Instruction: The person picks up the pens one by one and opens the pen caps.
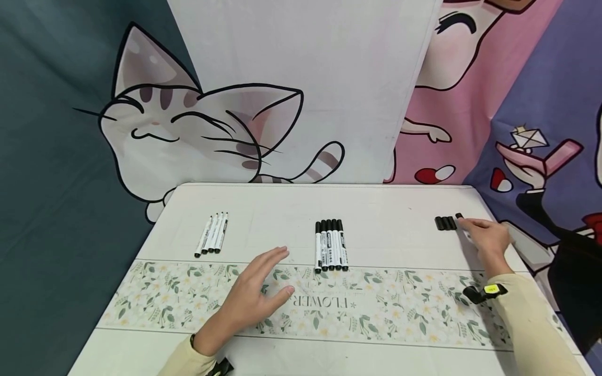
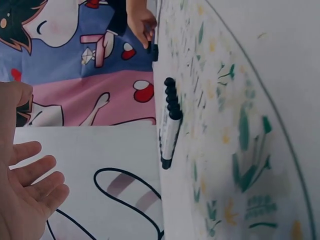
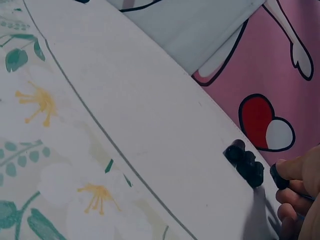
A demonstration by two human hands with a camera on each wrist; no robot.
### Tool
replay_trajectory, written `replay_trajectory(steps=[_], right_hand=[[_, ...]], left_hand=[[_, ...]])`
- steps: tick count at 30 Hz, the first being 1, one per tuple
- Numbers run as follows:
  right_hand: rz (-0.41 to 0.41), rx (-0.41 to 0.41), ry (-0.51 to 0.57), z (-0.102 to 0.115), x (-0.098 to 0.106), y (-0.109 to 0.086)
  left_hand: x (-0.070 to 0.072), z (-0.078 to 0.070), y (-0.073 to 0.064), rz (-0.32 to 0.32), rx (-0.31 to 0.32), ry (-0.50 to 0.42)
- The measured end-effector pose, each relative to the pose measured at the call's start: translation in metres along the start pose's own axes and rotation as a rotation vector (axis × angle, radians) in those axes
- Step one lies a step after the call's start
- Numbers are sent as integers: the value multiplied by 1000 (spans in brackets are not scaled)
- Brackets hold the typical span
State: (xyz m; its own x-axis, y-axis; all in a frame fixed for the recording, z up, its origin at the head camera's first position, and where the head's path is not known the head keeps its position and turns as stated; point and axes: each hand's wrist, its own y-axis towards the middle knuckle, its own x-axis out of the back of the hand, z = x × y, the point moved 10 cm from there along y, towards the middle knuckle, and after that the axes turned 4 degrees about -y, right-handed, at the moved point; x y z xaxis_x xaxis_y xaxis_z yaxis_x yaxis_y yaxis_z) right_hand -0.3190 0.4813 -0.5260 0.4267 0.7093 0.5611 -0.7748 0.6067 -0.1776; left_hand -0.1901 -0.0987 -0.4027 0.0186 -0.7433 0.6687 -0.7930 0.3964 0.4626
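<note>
My right hand (image 1: 487, 240) pinches a small black marker cap (image 3: 279, 176) between thumb and fingertips, at the right end of the table. Just left of it, three more black caps (image 1: 445, 223) stand side by side in a row. My left hand (image 1: 248, 292) hovers over the floral band with fingers spread and nothing in it. Closest to that hand, a row of capped white markers (image 1: 331, 245) lies at the table's middle, black caps toward the back. Farther left, several uncapped white markers (image 1: 212, 235) lie together, bare tips pointing to the back.
The white table (image 1: 390, 214) has a floral printed band (image 1: 390, 308) across it with upside-down lettering. Behind it hang cloths with cartoon prints, a cat (image 1: 188, 125) among them. A dark object (image 1: 580, 282) stands beside the table's right edge.
</note>
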Motion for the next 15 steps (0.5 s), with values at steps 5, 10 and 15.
replay_trajectory(steps=[5, 10, 15], right_hand=[[-8, 25, -60, 0, -2, 1], [-9, 59, -108, 3, -2, 1], [-17, 61, -165, 3, -3, 1]], left_hand=[[-5, 2, -3, -3, -9, 2], [-7, 3, -3, -5, -5, -1], [-8, 5, -1, -2, 6, 5]])
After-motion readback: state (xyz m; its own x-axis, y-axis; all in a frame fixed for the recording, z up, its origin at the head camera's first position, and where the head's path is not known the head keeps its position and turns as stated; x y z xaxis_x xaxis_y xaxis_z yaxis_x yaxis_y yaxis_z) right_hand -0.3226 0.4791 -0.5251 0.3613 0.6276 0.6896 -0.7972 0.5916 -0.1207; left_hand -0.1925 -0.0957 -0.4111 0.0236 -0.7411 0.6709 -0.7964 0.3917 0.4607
